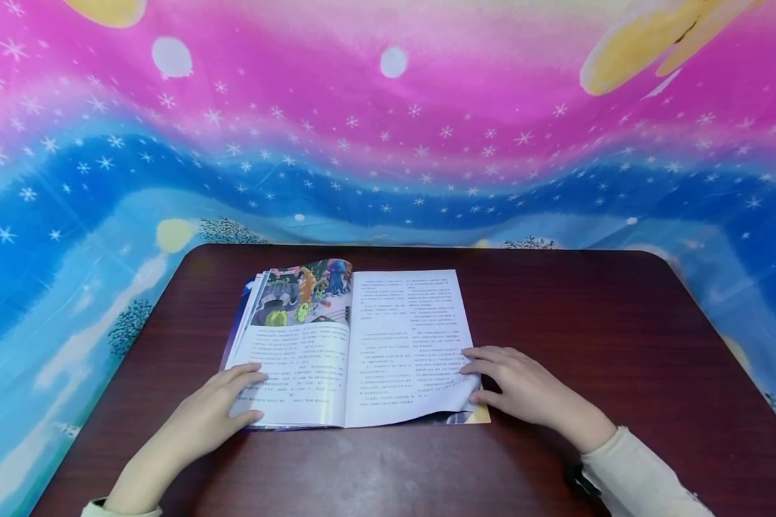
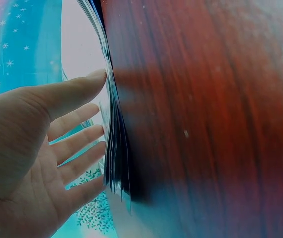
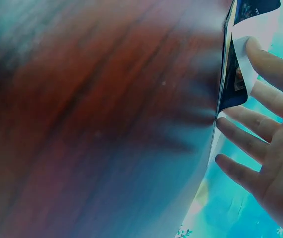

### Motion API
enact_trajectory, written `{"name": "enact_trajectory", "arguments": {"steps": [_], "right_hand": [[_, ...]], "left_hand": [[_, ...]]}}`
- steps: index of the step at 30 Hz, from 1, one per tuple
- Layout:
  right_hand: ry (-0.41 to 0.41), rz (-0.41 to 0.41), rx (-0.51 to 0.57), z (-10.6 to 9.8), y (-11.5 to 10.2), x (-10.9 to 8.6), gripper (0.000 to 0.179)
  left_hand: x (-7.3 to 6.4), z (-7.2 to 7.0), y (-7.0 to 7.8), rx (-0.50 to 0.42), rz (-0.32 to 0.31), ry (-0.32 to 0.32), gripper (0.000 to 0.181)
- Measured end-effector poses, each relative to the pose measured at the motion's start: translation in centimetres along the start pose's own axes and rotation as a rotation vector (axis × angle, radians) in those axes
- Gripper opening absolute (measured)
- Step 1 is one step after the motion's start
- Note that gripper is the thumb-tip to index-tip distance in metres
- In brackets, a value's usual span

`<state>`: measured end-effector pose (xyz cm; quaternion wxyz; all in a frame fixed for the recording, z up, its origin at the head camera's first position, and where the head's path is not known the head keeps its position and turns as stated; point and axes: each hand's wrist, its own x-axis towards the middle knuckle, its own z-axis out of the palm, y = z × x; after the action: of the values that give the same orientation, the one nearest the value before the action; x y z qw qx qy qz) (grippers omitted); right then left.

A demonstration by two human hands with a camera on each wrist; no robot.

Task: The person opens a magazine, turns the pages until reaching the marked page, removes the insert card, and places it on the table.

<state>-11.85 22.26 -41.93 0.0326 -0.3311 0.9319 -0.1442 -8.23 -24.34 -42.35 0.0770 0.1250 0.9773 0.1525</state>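
A magazine (image 1: pixel 388 366) lies spread open on the table, with a colour picture (image 1: pixel 307 291) at the top of its left page. My left hand (image 1: pixel 210 409) rests at the lower left page, its fingers extended and its thumb near the bottom corner. In the left wrist view, the thumb (image 2: pixel 82 89) touches the edge of the page stack. My right hand (image 1: pixel 524 384) is at the right page's outer edge with fingers extended. That page's lower corner (image 1: pixel 455 402) curls up and bares a printed page beneath. In the right wrist view, the thumb (image 3: pixel 270 64) is against the curled white page (image 3: pixel 245 42).
The dark reddish wooden table (image 1: pixel 569 309) has rounded far corners and extends on both sides of the magazine. A pink and blue cloth (image 1: pixel 336 115) with snowflakes hangs behind and beside it. A dark band (image 1: pixel 582 480) shows at the right sleeve's cuff.
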Motion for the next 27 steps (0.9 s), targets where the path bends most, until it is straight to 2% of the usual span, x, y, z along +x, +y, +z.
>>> {"name": "enact_trajectory", "arguments": {"steps": [12,27], "right_hand": [[0.079,-0.003,0.010,-0.4,0.0,0.6,0.036],[0.286,-0.080,0.045,-1.4,-0.7,1.8,0.035]], "left_hand": [[0.0,0.1,-0.1,-0.008,0.006,0.014,0.057],[-0.1,0.1,-0.2,-0.016,0.012,0.021,0.057]]}}
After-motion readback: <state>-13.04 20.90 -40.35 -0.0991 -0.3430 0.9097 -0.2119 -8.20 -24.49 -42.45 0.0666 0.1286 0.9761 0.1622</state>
